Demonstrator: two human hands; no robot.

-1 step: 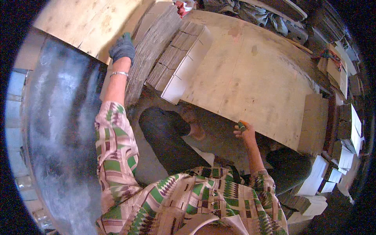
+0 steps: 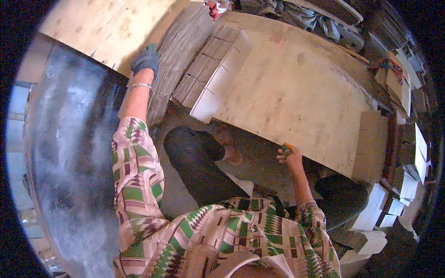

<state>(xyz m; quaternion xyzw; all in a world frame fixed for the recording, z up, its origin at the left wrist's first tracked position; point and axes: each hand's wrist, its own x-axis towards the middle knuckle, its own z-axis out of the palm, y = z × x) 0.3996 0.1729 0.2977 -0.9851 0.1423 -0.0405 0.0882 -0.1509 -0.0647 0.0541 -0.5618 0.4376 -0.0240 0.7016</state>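
My left hand [image 2: 146,61], in a dark grey glove with greenish fingertips, reaches to the near corner of a pale plywood board [image 2: 109,34]. It lies against a tall stack of flat cardboard sheets [image 2: 174,69]. The fingers point away from me and look stretched out, though they are somewhat blurred. At the near edge of a large plywood tabletop [image 2: 296,92], my bare right hand [image 2: 293,157] is closed round a small orange and dark green handle [image 2: 287,148]. The working end of that tool is hidden.
Slotted cardboard pieces [image 2: 206,60] stand stacked on the tabletop's left side, with another cardboard stack [image 2: 371,146] at its right corner. A dark, whitish-smeared surface [image 2: 76,153] lies at left. White-faced cardboard bundles [image 2: 371,206] are at right. My knees are below the tabletop edge.
My left hand has shifted slightly, and its fingers now reach farther forward beside the stack. The right hand and its tool stay in place.
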